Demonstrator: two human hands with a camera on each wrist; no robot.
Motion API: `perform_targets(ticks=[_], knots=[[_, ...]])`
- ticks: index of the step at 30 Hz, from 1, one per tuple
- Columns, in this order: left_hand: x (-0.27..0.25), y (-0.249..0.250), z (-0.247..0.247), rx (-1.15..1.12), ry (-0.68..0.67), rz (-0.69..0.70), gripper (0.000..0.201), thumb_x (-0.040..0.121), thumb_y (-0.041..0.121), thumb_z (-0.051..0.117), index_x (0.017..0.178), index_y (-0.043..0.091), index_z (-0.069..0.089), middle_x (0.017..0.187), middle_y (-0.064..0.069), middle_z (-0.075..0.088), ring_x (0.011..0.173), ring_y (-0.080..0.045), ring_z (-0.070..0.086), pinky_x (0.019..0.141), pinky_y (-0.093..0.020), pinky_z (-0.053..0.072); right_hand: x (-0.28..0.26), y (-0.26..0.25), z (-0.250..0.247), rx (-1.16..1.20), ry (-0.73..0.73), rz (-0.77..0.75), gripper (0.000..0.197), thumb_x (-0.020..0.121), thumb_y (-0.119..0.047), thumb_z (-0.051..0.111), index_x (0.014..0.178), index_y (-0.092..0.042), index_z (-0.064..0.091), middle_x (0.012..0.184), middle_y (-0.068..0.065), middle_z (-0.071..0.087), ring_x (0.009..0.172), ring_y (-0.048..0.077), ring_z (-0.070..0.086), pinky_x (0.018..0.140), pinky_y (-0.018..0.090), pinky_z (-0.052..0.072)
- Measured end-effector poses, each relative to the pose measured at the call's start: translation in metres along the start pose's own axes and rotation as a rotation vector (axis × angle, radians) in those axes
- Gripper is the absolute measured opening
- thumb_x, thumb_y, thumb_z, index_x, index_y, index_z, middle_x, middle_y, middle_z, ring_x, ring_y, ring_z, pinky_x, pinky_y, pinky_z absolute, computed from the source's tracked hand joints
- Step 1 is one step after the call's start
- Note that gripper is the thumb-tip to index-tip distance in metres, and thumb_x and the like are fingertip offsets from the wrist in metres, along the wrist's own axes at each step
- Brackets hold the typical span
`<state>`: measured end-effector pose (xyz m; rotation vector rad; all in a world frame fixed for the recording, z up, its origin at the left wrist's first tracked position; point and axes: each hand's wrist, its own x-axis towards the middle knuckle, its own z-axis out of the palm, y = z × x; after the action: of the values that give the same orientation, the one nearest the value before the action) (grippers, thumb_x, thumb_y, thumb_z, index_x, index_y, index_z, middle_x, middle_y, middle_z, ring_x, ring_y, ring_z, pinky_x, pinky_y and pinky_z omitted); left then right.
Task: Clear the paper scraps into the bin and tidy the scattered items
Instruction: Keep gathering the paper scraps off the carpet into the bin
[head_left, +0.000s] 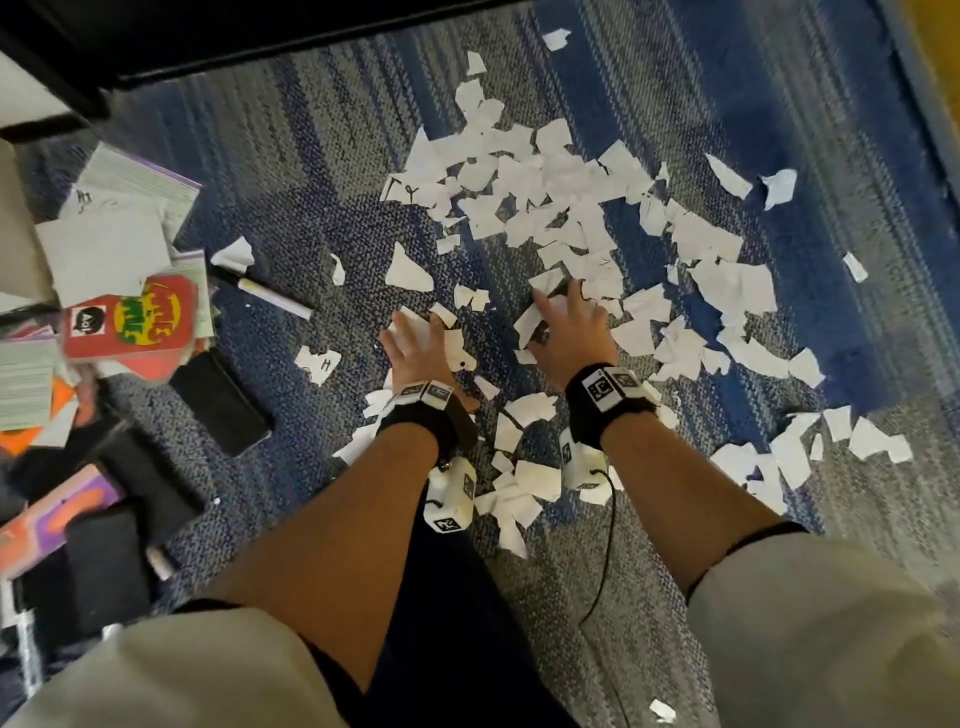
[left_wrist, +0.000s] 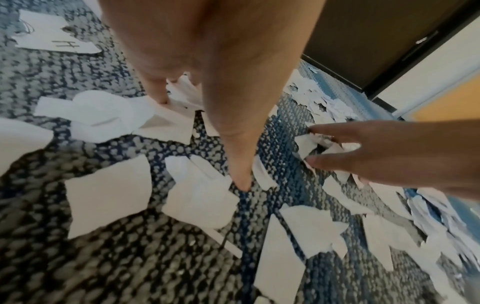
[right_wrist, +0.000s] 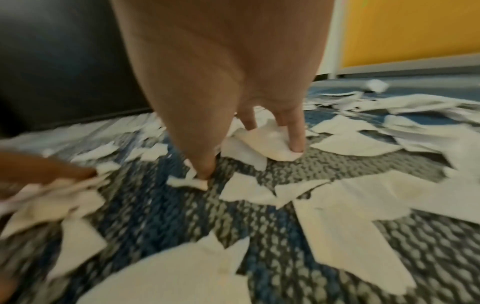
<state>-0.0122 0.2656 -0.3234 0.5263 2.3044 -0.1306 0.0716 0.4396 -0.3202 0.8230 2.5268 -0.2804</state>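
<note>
On the blue-grey carpet (head_left: 291, 171), torn white paper scraps (head_left: 524, 192) lie scattered, densest in a heap ahead of the hands and thinning out toward the right and back toward the person's knees.

Left hand (head_left: 415, 348): palm down on the carpet, fingers spread and fairly straight, lying on top of a few scraps. Left wrist view shows its fingertips (left_wrist: 240, 181) touching the carpet among loose pieces; nothing is pinched or enclosed.

Right hand (head_left: 566, 332): also palm down, fingers spread, reaching into the near edge of the heap. Right wrist view shows one crumpled scrap (right_wrist: 270, 142) bunched under and between two fingertips (right_wrist: 296, 142), pressed to the carpet; whether it is actually gripped, cannot tell. Thumb tip rests on another small piece.

Both wrists carry black bands with white marker blocks.

Left of the hands, well apart from the heap: a marker pen (head_left: 265, 293) lying flat, a red card box (head_left: 132, 322) on a pile of papers and card stacks (head_left: 119, 218), a black flat object (head_left: 221, 402) just beside it. One scrap with handwriting (head_left: 318, 364) lies between that pile and the left hand.
</note>
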Motion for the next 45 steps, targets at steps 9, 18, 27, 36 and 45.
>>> perform_targets(ticks=[9, 18, 27, 36, 45], knots=[[0.007, 0.005, 0.008, 0.032, -0.004, -0.052, 0.137, 0.063, 0.064, 0.078, 0.153, 0.018, -0.016, 0.153, -0.031, -0.022, 0.143, -0.05, -0.013, 0.118, -0.051, -0.001, 0.012, 0.011, -0.002, 0.181, 0.148, -0.281, 0.018, 0.091, -0.009, 0.058, 0.095, 0.001, 0.073, 0.105, 0.02, 0.066, 0.094, 0.036, 0.062, 0.076, 0.036, 0.049], [0.012, 0.006, 0.014, -0.034, 0.052, -0.056, 0.135, 0.06, 0.054, 0.085, 0.153, 0.021, -0.006, 0.155, -0.029, -0.019, 0.144, -0.048, -0.011, 0.119, -0.048, 0.007, 0.108, 0.054, -0.075, 0.549, 0.297, 0.127, 0.066, 0.091, -0.001, 0.046, 0.151, -0.022, 0.026, 0.156, 0.02, 0.017, 0.122, 0.035, 0.049, 0.094, 0.024, 0.039], [0.016, 0.004, 0.021, 0.004, 0.08, -0.045, 0.135, 0.06, 0.059, 0.082, 0.153, 0.02, -0.008, 0.155, -0.03, -0.018, 0.144, -0.05, -0.009, 0.119, -0.049, 0.005, 0.183, 0.007, -0.072, -0.003, 0.156, 0.046, 0.087, 0.081, -0.078, 0.045, 0.151, -0.031, 0.023, 0.159, 0.018, 0.016, 0.142, 0.049, 0.017, 0.108, 0.064, 0.03], [0.016, 0.005, 0.022, 0.102, 0.077, -0.026, 0.138, 0.061, 0.072, 0.073, 0.151, 0.014, -0.013, 0.152, -0.036, -0.016, 0.144, -0.05, -0.01, 0.118, -0.052, 0.003, 0.182, 0.007, -0.068, 0.161, 0.369, -0.107, 0.038, 0.102, -0.02, 0.043, 0.138, -0.009, 0.046, 0.149, 0.019, 0.037, 0.128, 0.038, 0.044, 0.104, 0.041, 0.037], [0.012, 0.014, 0.003, -0.101, 0.016, -0.083, 0.12, 0.068, 0.05, 0.083, 0.151, 0.019, 0.003, 0.155, -0.031, -0.018, 0.144, -0.05, -0.01, 0.118, -0.05, 0.009, 0.077, 0.054, 0.001, 0.396, 0.393, -0.047, 0.039, 0.104, -0.021, 0.039, 0.129, 0.009, 0.045, 0.129, 0.031, 0.051, 0.118, 0.045, 0.048, 0.098, 0.048, 0.04]])
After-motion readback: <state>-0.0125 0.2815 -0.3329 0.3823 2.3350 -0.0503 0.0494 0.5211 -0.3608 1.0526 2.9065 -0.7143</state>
